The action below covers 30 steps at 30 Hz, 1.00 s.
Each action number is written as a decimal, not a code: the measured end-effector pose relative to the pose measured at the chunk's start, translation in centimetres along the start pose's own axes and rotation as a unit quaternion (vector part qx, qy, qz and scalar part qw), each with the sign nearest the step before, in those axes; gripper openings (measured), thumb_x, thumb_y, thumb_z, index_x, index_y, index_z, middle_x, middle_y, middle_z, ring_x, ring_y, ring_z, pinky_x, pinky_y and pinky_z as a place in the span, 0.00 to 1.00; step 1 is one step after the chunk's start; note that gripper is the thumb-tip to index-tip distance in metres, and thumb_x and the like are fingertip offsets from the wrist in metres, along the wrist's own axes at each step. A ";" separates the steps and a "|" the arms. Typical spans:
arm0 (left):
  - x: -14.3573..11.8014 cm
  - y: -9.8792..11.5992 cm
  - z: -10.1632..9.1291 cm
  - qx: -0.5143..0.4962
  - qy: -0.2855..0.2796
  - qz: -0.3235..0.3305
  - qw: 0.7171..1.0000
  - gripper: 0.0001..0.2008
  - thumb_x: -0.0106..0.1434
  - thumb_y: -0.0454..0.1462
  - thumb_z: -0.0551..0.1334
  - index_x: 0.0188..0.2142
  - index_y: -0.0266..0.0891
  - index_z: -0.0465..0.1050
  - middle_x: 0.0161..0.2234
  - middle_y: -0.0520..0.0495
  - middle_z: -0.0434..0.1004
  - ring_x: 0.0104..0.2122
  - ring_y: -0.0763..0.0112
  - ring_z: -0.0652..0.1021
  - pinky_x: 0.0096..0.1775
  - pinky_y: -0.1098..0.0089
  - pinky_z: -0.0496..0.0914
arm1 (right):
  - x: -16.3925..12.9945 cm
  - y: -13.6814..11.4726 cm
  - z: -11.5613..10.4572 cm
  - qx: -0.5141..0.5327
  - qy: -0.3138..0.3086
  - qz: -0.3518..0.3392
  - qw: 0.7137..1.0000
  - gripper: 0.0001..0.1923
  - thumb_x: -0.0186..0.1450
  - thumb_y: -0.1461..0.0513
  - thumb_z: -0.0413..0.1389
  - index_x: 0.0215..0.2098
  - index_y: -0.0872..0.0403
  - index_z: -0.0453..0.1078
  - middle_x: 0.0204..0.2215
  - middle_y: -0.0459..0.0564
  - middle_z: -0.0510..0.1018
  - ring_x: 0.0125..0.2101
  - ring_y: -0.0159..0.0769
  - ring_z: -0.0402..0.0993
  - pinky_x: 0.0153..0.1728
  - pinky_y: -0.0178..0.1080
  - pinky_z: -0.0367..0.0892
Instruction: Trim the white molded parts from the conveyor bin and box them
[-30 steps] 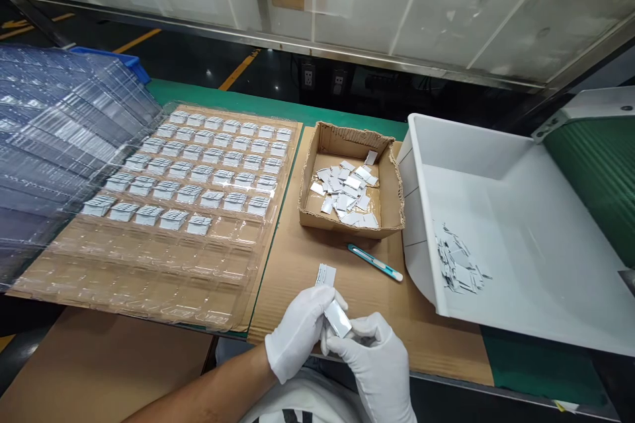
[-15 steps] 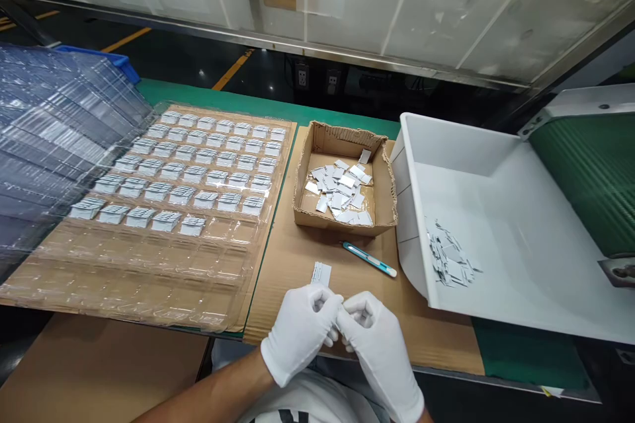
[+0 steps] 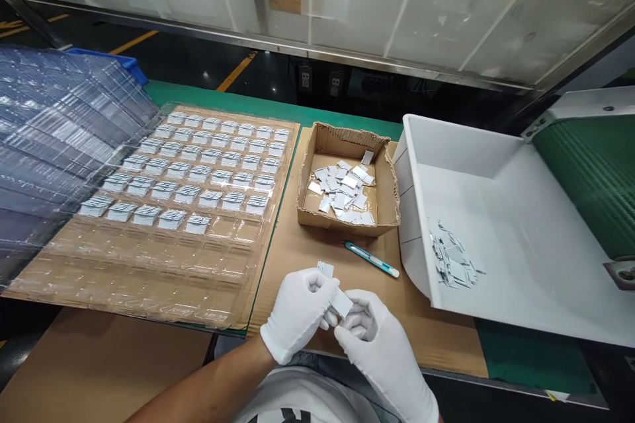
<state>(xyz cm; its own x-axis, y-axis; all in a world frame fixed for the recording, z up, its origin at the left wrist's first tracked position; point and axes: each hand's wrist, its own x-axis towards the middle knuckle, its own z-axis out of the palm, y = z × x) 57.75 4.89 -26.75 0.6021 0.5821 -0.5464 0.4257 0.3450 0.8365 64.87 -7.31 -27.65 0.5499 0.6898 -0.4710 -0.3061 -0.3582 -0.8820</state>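
My left hand (image 3: 300, 307), in a white glove, pinches a small flat white rectangular piece (image 3: 342, 304) between thumb and fingers. Just right of it is my right hand (image 3: 374, 330), also gloved, its thumb and fingers curled but apart close to the piece's lower edge. Whether its fingertips touch the piece I cannot tell. Beyond my left hand, another white piece (image 3: 325, 269) shows on the cardboard, partly hidden by the glove. A blue utility knife (image 3: 372, 259) lies ahead of my right hand.
A cardboard box (image 3: 347, 227) holds loose white pieces. On the left, a clear compartment tray (image 3: 149, 271) carries rows of stacked pieces beside a pile of clear trays (image 3: 59, 119). At right, a white bin (image 3: 516, 238) contains scraps, near a green conveyor belt (image 3: 590, 178).
My right hand has drawn away from my left and its fingers have parted. The white piece now shows flat in my left hand. The view has shifted slightly.
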 end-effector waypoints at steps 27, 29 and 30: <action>-0.7 -1.2 -0.1 -0.034 0.003 -0.010 0.999 0.21 0.50 0.52 0.62 0.18 0.35 0.70 0.12 0.48 0.71 0.11 0.77 0.67 0.14 0.77 0.59 | -0.4 -0.3 0.9 0.118 0.060 0.009 0.991 0.13 0.45 0.63 0.68 0.30 0.55 0.75 0.22 0.46 0.81 0.25 0.35 0.78 0.28 0.32 0.72; -0.6 -1.2 -0.1 -0.025 0.000 -0.008 1.000 0.21 0.51 0.52 0.61 0.19 0.36 0.70 0.12 0.48 0.71 0.11 0.76 0.67 0.15 0.76 0.59 | -0.4 -0.1 0.8 0.107 0.062 0.004 0.992 0.13 0.45 0.63 0.67 0.30 0.55 0.76 0.23 0.46 0.81 0.25 0.35 0.78 0.28 0.32 0.72; -0.6 -1.1 -0.2 -0.020 0.000 -0.006 1.000 0.20 0.51 0.52 0.60 0.19 0.36 0.69 0.12 0.48 0.71 0.12 0.76 0.67 0.15 0.76 0.60 | -0.4 0.0 0.8 0.096 0.062 0.000 0.993 0.13 0.46 0.63 0.67 0.30 0.55 0.76 0.23 0.47 0.81 0.26 0.35 0.78 0.29 0.32 0.72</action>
<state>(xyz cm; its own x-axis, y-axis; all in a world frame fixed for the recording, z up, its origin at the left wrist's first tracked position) 56.82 4.28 -27.38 0.5970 0.5780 -0.5564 0.4056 0.3809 0.8309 64.07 -7.10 -27.45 0.6380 0.6022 -0.4800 -0.4427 -0.2232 -0.8685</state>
